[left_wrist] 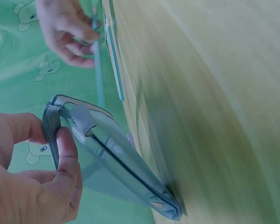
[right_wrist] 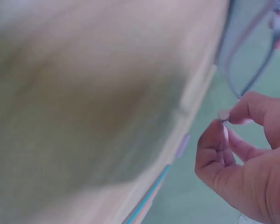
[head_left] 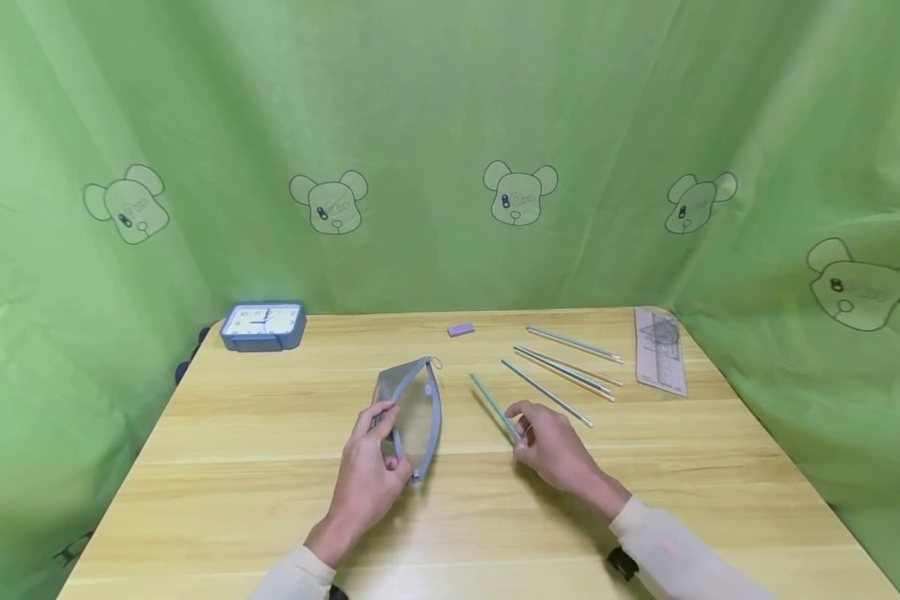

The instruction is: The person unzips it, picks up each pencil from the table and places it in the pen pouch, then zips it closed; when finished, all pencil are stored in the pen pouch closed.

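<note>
1. Left hand [head_left: 370, 477] pinches the gaping pouch [head_left: 417, 417] by its rim, over the table [head_left: 232, 500].
2. Right hand [head_left: 558, 452] pinches 1 bluish pencil [head_left: 492, 404] between fingertips, right of the pouch.
3. Farther right lie other pencils [head_left: 547, 392], perhaps 5; some overlap.

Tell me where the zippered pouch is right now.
In the head view, the zippered pouch is just left of centre, gripped by the left hand, with the pencil held in the right hand to its right.
</note>
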Motion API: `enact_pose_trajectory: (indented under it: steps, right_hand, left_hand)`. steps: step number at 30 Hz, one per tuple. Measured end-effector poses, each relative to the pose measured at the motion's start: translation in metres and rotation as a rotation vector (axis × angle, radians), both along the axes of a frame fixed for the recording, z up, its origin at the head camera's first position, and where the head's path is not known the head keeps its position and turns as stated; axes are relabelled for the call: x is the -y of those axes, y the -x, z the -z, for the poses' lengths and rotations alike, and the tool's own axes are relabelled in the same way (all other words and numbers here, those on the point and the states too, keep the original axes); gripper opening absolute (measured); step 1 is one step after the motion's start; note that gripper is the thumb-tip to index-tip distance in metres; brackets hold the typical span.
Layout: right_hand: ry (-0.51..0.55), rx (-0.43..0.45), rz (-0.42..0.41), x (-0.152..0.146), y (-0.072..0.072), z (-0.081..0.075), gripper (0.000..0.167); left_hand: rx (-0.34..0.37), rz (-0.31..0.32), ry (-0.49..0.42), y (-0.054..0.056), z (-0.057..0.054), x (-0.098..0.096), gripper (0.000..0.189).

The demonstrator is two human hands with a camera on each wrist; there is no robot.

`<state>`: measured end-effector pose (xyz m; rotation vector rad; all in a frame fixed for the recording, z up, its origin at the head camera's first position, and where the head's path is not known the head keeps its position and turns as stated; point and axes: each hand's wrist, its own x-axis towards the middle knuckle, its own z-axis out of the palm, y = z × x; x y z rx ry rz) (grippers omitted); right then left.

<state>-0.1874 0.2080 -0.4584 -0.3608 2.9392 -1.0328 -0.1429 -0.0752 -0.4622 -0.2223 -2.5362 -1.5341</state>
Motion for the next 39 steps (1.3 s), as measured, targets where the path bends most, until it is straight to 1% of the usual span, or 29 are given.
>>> enact_pose_trajectory:
  steps: [3,6,9,13,15,17,19,22,26,31,34,39]
  right_hand:
    - [0.092,-0.012,0.01,0.001,0.0,-0.011,0.049]
    - [0.185,0.029,0.005,0.007,-0.004,-0.017,0.05]
    - [0.282,0.124,-0.018,0.017,-0.008,-0.018,0.049]
    - [0.41,0.262,-0.087,0.034,-0.015,-0.015,0.05]
    - [0.457,0.312,-0.115,0.042,-0.017,-0.012,0.05]
    - [0.5,0.362,-0.123,0.051,-0.017,-0.009,0.05]
    - [0.539,0.402,-0.105,0.061,-0.016,-0.007,0.049]
    - [0.577,0.433,-0.073,0.075,-0.012,-0.005,0.047]
    - [0.585,0.431,-0.01,0.091,-0.006,-0.003,0.043]
    - [0.615,0.422,0.073,0.102,0.004,-0.002,0.041]
    - [0.64,0.435,0.101,0.107,0.01,-0.002,0.042]
    - [0.639,0.463,0.116,0.113,0.016,-0.004,0.038]
  left_hand:
    - [-0.003,-0.001,0.001,0.0,0.0,-0.001,0.075]
    - [0.004,0.003,-0.003,0.001,0.0,-0.001,0.075]
    - [0.002,0.011,-0.013,0.002,0.0,-0.002,0.075]
    - [0.004,0.017,-0.019,0.001,-0.001,-0.004,0.075]
    - [0.008,0.017,-0.017,0.001,-0.001,-0.005,0.075]
    - [0.005,0.019,-0.012,0.0,-0.001,-0.007,0.076]
    - [0.001,0.022,-0.008,-0.001,0.0,-0.008,0.076]
    - [-0.015,0.031,-0.003,-0.003,0.0,-0.01,0.076]
    - [-0.032,0.049,0.001,-0.005,0.002,-0.014,0.075]
    - [-0.046,0.073,-0.001,-0.006,0.006,-0.018,0.076]
    - [-0.058,0.08,0.008,-0.007,0.007,-0.021,0.075]
    - [-0.046,0.083,0.034,-0.008,0.007,-0.026,0.075]
